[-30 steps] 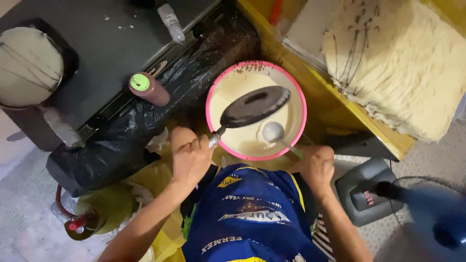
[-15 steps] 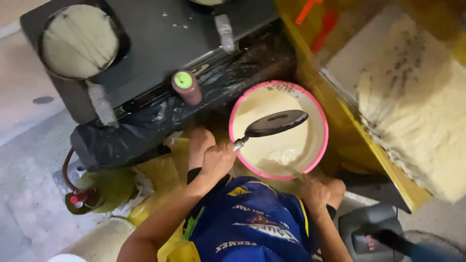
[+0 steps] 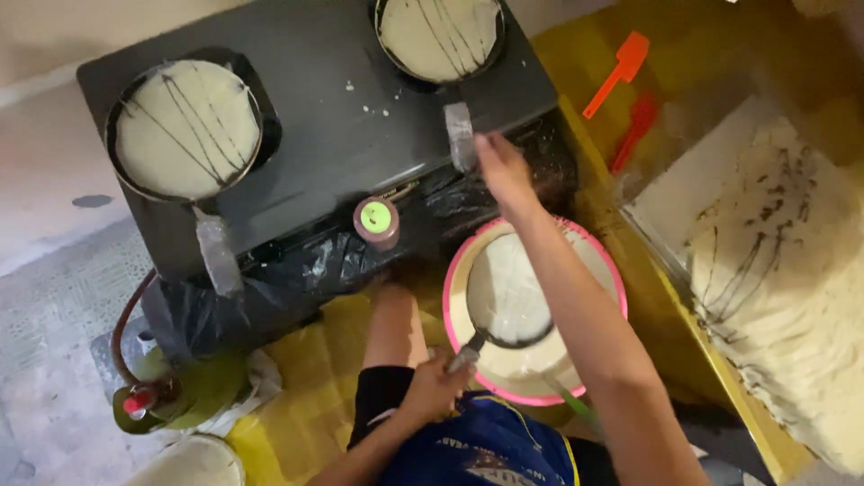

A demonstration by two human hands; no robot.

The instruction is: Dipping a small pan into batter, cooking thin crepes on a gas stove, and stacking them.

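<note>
My left hand (image 3: 436, 385) grips the handle of a small black pan (image 3: 508, 292) held over a pink-rimmed bowl (image 3: 468, 254) of pale batter; the pan's face is coated white. My right hand (image 3: 500, 169) reaches across the bowl to the black stove (image 3: 342, 126), its fingertips at the wrapped handle (image 3: 459, 135) of the far pan (image 3: 439, 34), which holds a pale crepe with dark lines. Whether the fingers close on that handle is unclear. A second pan (image 3: 187, 129) with a similar crepe sits at the stove's left.
A green-capped bottle (image 3: 376, 220) stands at the stove's front edge on black plastic sheeting. Two orange spatulas (image 3: 616, 72) lie on the yellow surface at right, beside a stack of finished crepes (image 3: 783, 279). A green gas cylinder (image 3: 166, 400) with a hose is at lower left.
My right hand left the bowl and stretched up to the far pan's handle. The pan in my left hand turned so its batter-coated face shows. The view shifted toward the stove.
</note>
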